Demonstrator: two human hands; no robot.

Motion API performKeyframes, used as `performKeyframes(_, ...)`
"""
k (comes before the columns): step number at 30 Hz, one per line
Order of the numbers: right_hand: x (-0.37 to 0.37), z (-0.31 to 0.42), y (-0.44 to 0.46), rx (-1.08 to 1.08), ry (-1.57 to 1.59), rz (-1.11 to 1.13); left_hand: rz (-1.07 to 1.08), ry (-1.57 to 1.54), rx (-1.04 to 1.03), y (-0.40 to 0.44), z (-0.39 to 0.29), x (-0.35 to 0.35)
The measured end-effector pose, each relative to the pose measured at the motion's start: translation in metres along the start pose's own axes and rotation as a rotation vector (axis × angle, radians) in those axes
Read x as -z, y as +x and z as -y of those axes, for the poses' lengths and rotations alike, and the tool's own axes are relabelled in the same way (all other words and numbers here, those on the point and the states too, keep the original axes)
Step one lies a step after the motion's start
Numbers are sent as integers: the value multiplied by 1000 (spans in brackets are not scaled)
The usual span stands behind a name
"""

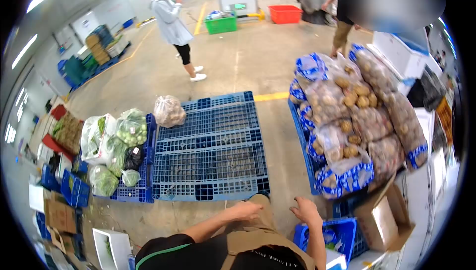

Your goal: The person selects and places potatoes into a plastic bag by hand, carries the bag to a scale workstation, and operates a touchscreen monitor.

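My left hand [244, 211] is in front of my body, near the front edge of the blue pallet [210, 146]; whether its fingers hold anything is too small to tell. My right hand [306, 210] hangs above the floor just left of the blue crate [349, 235], its fingers apart and nothing in them. At the pallet's far left corner sits a clear bag of round produce [169, 111]. Bags of potatoes [364, 116] lie piled on another pallet to the right, some of them torn or open, with potatoes showing.
Bagged green vegetables [131, 128] stand on a blue pallet at left. An open cardboard box [384, 218] and a white foam box [112, 250] are close by. Two people stand farther off, beside a green crate [221, 24] and a red crate [285, 14].
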State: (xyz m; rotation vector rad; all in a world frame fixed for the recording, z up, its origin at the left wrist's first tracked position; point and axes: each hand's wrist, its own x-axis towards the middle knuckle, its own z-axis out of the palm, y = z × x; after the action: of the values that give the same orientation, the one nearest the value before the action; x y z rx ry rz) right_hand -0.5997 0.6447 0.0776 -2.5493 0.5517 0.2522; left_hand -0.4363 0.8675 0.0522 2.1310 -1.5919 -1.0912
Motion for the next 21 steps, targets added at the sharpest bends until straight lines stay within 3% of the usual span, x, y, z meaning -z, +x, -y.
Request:
performKeyframes(6, 4, -59, 8, -114, 137, -119, 114, 15, -74, 80, -23, 40)
performKeyframes(8, 9, -80, 2, -267, 178, -25, 130, 36, -112, 110, -24, 48)
performKeyframes(15, 19, -189, 20, -342, 215, -72, 207, 59, -239, 217, -24, 106)
performKeyframes(16, 29, -193, 33, -363, 214, -84, 119, 45, -314, 233, -18, 114)
performKeyframes(20, 66, -210, 114, -433, 224, -41, 151, 72, -243, 295, -5, 174)
performKeyframes(21, 70, -223, 140, -367, 191, -21, 111, 54, -228, 305, 0, 191)
